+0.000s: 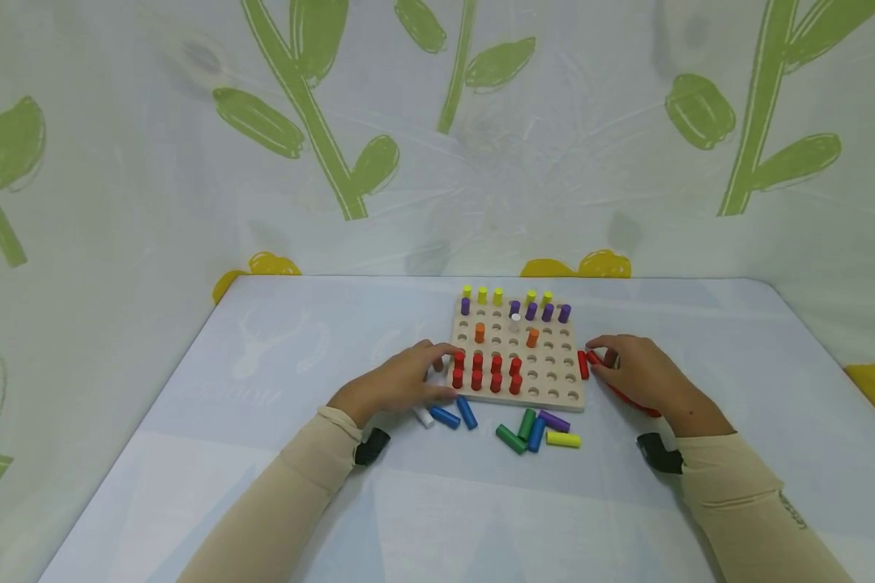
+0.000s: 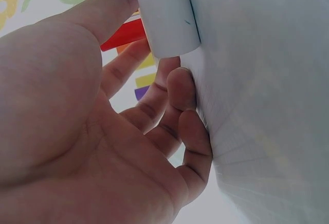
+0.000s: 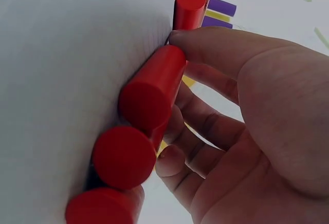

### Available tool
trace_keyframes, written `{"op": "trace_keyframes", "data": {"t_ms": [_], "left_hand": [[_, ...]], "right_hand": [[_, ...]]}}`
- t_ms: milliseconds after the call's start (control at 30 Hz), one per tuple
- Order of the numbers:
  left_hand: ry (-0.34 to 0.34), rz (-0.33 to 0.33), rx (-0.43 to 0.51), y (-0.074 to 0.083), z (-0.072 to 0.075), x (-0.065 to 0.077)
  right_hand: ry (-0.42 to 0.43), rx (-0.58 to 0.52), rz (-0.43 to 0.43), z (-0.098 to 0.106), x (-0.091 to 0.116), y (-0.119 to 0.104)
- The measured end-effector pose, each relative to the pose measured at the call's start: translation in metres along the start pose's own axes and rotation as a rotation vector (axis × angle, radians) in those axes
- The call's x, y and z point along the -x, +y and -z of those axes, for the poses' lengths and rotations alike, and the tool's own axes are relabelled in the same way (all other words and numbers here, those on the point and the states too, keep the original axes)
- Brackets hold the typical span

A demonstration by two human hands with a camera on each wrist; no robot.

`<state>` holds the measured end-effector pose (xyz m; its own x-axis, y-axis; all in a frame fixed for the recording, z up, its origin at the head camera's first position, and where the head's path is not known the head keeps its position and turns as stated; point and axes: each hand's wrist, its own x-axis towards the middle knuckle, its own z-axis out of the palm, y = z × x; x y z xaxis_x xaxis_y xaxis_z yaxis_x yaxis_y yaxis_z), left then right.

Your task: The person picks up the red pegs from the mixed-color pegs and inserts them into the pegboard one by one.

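A wooden pegboard (image 1: 554,394) stands on the table with rows of round holes. Several red pegs (image 1: 497,364) stand upright in its front left part. At the board's left edge is my left hand (image 1: 401,378), its index fingertip by a red peg and its thumb near the front corner. Its fingers bend loosely, and a white peg (image 2: 167,16) lies close before the thumb in the left wrist view. Right of the board, my right hand (image 1: 645,372) pinches a lying red peg (image 3: 157,80) between thumb and index finger. More red pegs (image 3: 123,157) lie beside that hand.
Yellow pegs (image 1: 482,295), purple pegs (image 1: 548,312), orange pegs (image 1: 480,333) and a white one stand in the board. Loose blue pegs (image 1: 467,413), green pegs (image 1: 510,440), a purple peg (image 1: 555,421) and a yellow peg (image 1: 563,440) lie before it.
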<state>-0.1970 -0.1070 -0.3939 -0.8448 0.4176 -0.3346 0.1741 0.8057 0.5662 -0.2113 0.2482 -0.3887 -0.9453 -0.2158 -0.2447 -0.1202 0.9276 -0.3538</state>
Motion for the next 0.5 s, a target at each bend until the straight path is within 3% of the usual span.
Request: {"op": "trace_keyframes", "data": {"t_ms": [500], "left_hand": [[-0.007,0.008,0.005,0.0006,0.001,0.0004]], "right_hand": [[0.021,-0.04,-0.036,0.0034,0.0029,-0.0023]]}}
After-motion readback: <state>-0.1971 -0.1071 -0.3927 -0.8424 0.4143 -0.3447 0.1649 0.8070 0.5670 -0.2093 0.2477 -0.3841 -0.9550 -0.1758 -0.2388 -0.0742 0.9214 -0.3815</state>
